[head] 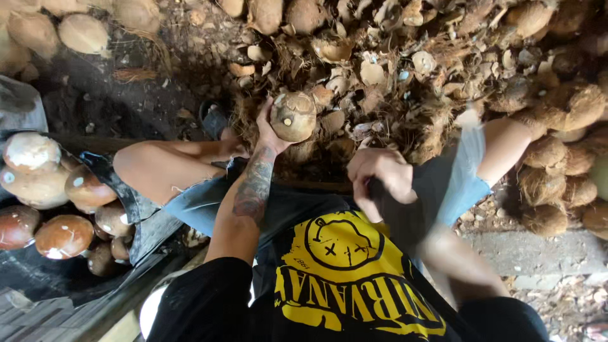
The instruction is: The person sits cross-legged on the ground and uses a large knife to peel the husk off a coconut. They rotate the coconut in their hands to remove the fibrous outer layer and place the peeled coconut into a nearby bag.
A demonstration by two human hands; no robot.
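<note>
At the far left, peeled brown-and-white coconuts (63,235) are lying heaped in a dark container (136,209). The left hand (269,130) is holding a husked coconut (292,116) up over the knees, its grip wrapping the near side. The right hand (382,177) is closing fully around a dark blade handle (380,199), blurred. Husk scraps (405,82) are littering the ground beyond.

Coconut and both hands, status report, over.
Left hand holds the coconut up over the husk pile. Right hand grips a dark blade handle, blurred. Peeled coconuts lie left. Nothing between blade and coconut.
</note>
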